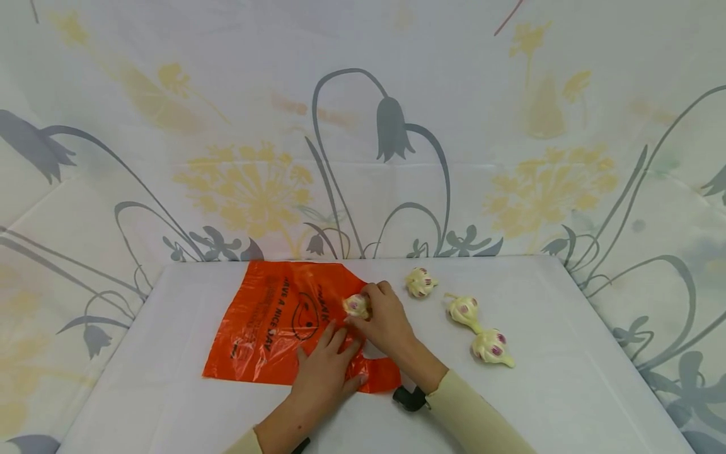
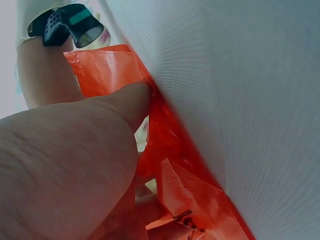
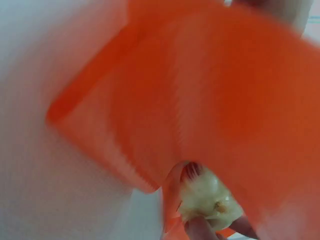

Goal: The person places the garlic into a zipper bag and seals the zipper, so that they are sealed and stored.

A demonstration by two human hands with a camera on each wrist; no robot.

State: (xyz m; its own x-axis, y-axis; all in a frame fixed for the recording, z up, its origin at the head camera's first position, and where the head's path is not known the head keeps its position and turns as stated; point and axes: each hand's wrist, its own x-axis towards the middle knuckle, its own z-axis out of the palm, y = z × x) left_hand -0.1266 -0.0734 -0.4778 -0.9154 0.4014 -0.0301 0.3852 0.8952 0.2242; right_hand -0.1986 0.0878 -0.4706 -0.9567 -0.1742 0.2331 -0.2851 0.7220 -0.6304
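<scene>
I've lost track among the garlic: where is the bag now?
In the head view, the bag lies on the white table, left of centre, with the left grip touching it and three loose garlic bulbs to its right.

I saw pale yellowish fabric sleeves (image 1: pixel 475 413); the right wrist (image 1: pixel 429 369) wore a black plastic device (image 2: pixel 56 30) with a green stripe (image 2: pixel 79 17).

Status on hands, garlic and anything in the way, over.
Right hand holds one garlic bulb at the orange bag. Left hand on the bag. Three other bulbs right of it. Bag blocks much of right wrist view.
</scene>
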